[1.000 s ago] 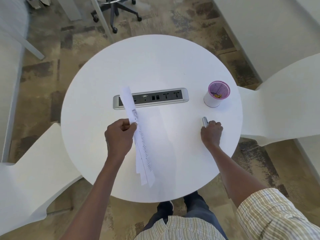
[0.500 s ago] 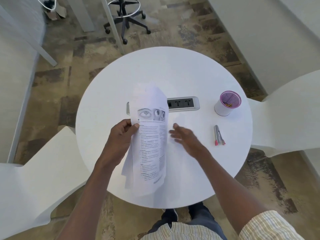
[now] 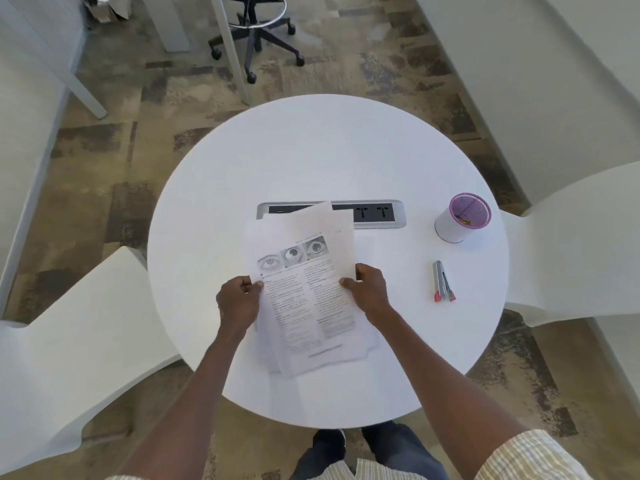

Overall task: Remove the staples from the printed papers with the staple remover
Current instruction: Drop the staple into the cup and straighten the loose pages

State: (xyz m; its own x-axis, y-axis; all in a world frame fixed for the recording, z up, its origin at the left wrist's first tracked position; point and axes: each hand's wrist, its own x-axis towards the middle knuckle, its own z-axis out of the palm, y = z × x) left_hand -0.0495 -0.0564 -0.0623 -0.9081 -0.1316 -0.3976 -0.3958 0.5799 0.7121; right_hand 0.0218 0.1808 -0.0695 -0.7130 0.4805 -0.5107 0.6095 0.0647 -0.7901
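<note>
An office meeting area is shown: a round white table (image 3: 311,150) with a built-in power socket strip (image 3: 375,213) at centre frame, patterned carpet (image 3: 121,168), and a wheeled swivel stool (image 3: 256,32) at the top.

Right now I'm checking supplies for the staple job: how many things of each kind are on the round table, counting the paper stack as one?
Stack of printed papers, held at its sides by the left hand and right hand: 1
Staple remover: 1
Purple-rimmed cup: 1
Built-in socket strip: 1
Total: 4
</note>
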